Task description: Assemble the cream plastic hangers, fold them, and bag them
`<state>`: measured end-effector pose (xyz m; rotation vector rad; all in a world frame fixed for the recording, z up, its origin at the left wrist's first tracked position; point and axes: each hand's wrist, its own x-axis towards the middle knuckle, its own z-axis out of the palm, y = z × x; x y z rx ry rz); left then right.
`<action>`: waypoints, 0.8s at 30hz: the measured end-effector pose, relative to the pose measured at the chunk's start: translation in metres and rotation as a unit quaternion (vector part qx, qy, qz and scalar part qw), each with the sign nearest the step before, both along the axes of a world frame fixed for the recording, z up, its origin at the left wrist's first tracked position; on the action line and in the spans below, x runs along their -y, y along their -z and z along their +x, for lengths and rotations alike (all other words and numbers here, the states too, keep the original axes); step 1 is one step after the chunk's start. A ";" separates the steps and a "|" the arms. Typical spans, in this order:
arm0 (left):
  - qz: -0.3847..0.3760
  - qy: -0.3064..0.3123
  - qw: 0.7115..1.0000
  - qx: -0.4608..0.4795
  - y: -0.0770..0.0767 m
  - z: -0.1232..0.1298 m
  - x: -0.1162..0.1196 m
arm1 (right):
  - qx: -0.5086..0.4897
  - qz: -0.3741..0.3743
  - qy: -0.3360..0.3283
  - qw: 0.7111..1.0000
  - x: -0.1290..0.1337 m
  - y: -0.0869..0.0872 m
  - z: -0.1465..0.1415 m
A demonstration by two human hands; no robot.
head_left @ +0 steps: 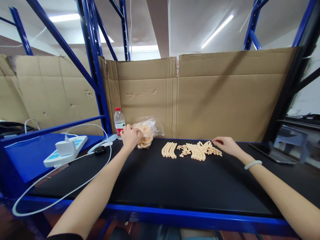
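My left hand (130, 136) is at the left side of a clear plastic bag (158, 127), its fingers curled in and closed on the bag's edge. Pale round wooden pieces (145, 136) are stacked inside the bag. On the black tabletop, curved wooden strips (169, 150) lie side by side, and more thin wooden cut-outs (197, 151) are spread to their right. My right hand (226, 145), with a pale beaded band on its wrist, hovers at the right end of these cut-outs. Its thumb and fingers are drawn together; anything between them is too small to make out.
A water bottle (119, 122) with a red cap stands behind my left hand. At left are a white power strip (79, 144) with a charger and a looping white cable (87, 181). A dark tablet-like slab (271, 153) lies at right. Cardboard (232, 100) walls the back.
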<state>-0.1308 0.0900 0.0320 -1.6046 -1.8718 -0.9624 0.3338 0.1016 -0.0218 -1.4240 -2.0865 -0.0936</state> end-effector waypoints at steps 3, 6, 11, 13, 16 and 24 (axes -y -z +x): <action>-0.018 0.001 1.000 0.001 0.001 0.004 0.001 | -0.002 0.019 0.020 1.000 -0.004 0.000 0.006; -0.021 0.008 1.000 0.009 -0.001 0.004 0.000 | 0.020 0.052 0.087 0.995 -0.011 0.000 0.016; 0.005 0.013 1.000 0.017 0.001 0.003 -0.005 | 0.074 -0.003 0.226 0.971 -0.019 0.016 0.038; 0.017 0.010 1.000 0.015 0.002 0.004 -0.005 | 0.081 -0.032 0.254 0.963 -0.022 0.026 0.046; 0.023 0.006 1.000 0.008 0.003 0.006 -0.005 | 0.087 -0.073 0.280 0.953 -0.025 0.039 0.056; 0.004 0.023 1.000 -0.001 0.006 0.007 -0.006 | 0.096 -0.098 0.289 0.947 -0.034 0.047 0.064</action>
